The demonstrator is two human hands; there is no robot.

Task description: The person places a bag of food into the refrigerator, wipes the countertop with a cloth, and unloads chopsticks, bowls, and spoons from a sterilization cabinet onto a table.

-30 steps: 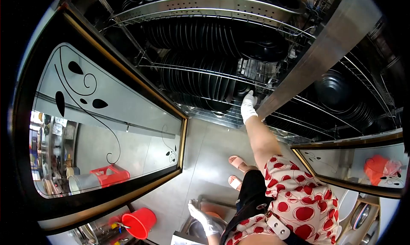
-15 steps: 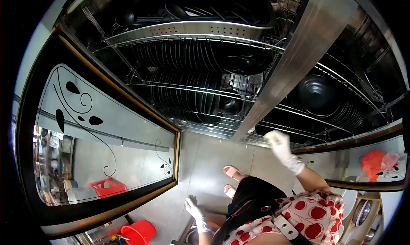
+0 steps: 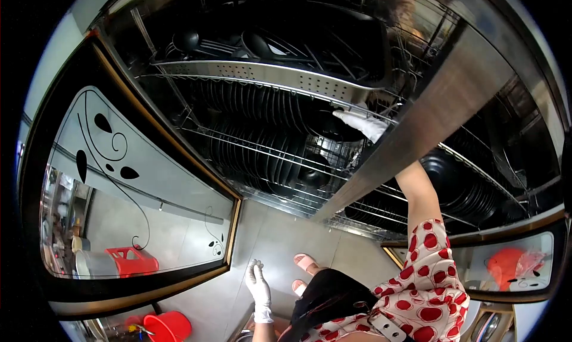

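Note:
My right hand [image 3: 360, 123], in a white glove, reaches behind the steel post into the open dish cabinet. Its fingers stretch out over a black bowl [image 3: 329, 127] on the upper rack; whether they touch the bowl I cannot tell. Beside that bowl, black plates [image 3: 256, 103] stand on edge in a long row. Another row of black plates [image 3: 256, 151] fills the rack below, with a black bowl [image 3: 314, 172] at its right end. My left hand [image 3: 258, 285], also white-gloved, hangs low over the floor, open, with nothing in it.
A steel post [image 3: 429, 115] splits the cabinet front. A glass door [image 3: 143, 187] stands open on the left, a second door [image 3: 476, 264] on the right. Black ladles [image 3: 256, 44] lie in the top tray. More black bowls [image 3: 441, 172] are right of the post. A red bucket [image 3: 168, 327] stands lower left.
My right hand has moved up and left, from in front of the lower racks to behind the post at the upper rack. My left hand has shifted slightly left.

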